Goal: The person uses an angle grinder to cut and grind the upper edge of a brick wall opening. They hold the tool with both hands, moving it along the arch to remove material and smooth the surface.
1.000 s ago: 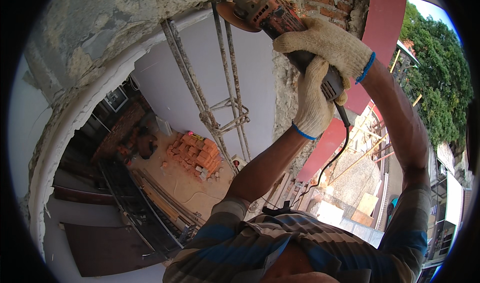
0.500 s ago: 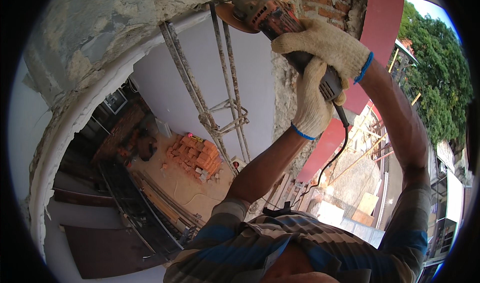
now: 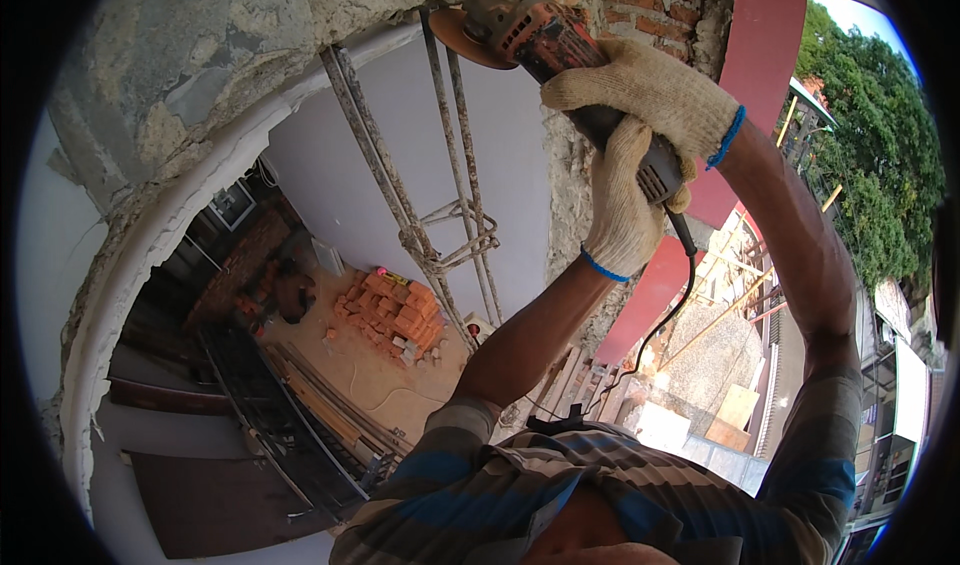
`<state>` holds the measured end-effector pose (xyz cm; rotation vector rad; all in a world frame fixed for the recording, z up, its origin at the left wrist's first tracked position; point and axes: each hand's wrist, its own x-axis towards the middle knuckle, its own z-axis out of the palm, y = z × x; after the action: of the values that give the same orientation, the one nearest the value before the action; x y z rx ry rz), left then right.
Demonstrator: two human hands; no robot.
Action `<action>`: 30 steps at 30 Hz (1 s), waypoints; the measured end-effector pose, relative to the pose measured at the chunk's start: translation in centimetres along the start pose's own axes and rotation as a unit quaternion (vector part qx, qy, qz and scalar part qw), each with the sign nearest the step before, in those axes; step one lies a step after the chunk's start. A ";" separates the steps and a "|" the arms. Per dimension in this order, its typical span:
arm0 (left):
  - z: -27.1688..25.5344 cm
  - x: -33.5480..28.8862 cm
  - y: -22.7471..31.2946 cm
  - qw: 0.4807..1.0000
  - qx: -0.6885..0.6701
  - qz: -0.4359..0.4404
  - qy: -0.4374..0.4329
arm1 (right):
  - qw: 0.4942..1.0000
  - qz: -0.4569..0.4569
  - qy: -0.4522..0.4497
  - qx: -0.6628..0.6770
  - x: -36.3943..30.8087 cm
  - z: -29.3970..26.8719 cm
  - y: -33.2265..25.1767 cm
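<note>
Raised high, an angle grinder (image 3: 555, 45) with a worn orange and dark body points its head up and left. Its round brown disc (image 3: 462, 40) meets or sits very near the lower edge of the rough concrete (image 3: 290, 15); exact contact is hard to see. In a knitted cream glove, my right hand (image 3: 655, 90) wraps over the grinder's middle. My left hand (image 3: 625, 200), gloved alike, closes around the rear of the body from below. A black power cord (image 3: 668, 325) hangs from the tool's back end.
Rusty metal bars (image 3: 385, 165) stand just below the disc. Exposed brickwork (image 3: 650, 5) adjoins a red wall strip (image 3: 765, 55). Far below lie a pile of orange bricks (image 3: 390, 310), long planks (image 3: 320, 400) and a crouching person (image 3: 293, 295). Trees (image 3: 870, 135) rise at right.
Almost nothing differs. The grinder and both hands keep the same hold and place, with only a very slight shift of the view.
</note>
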<state>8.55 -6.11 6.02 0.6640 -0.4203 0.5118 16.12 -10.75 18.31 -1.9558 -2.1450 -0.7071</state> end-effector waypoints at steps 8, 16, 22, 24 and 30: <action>-0.2 0.0 0.1 1.000 0.005 -0.002 -0.010 | 0.971 0.164 -0.045 0.167 0.5 -0.1 -0.4; -0.1 0.0 0.0 1.000 -0.004 -0.008 0.006 | 0.999 -0.045 -0.005 0.027 0.2 0.4 0.5; -0.3 -0.1 0.0 1.000 0.004 -0.007 0.001 | 0.997 -0.074 0.009 -0.016 0.2 0.3 0.5; -0.4 -0.1 0.0 1.000 0.002 -0.007 0.002 | 0.995 -0.086 0.021 -0.050 0.2 0.4 0.4; -0.5 -0.2 0.0 1.000 -0.006 -0.005 -0.002 | 0.998 -0.037 0.011 -0.051 0.5 0.2 -0.3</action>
<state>8.50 -5.85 5.57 0.6558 -0.4237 0.4984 15.83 -10.20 18.32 -1.9166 -2.2194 -0.8622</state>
